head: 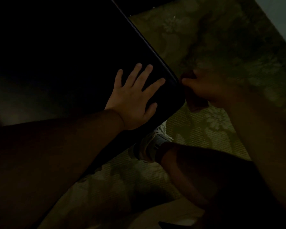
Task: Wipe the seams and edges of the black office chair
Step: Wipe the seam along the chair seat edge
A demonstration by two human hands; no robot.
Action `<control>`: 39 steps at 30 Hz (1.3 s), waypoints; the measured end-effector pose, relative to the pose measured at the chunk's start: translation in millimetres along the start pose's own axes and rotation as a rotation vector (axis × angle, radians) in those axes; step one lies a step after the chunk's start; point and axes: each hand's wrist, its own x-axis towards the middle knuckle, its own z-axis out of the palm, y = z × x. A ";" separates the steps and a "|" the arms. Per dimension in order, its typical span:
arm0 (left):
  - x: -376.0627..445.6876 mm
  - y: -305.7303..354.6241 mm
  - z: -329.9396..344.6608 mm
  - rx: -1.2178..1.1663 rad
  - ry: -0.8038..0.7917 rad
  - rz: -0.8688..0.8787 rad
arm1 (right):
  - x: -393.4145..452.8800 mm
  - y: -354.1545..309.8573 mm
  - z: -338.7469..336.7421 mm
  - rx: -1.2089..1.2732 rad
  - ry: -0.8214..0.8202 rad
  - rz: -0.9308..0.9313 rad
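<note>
Hands point(135, 96) at black chair point(73, 55) corner

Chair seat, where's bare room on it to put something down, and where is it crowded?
The black chair seat is bare up and left of the flat left hand, as far as the dim picture shows. The patterned carpet beyond the seat's piped edge is bare too. It is crowded at the seat's corner, where the right hand grips a dark cloth, and by the shoe below.
</note>
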 end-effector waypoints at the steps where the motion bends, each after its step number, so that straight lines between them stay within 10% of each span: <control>1: -0.5 0.3 0.3 0.004 0.002 -0.001 | -2.0 -0.3 -1.1 -0.014 0.012 -0.020; 39: -10.0 -0.4 4.3 0.021 0.032 0.037 | -1.8 -10.0 -0.6 -0.130 0.053 -0.180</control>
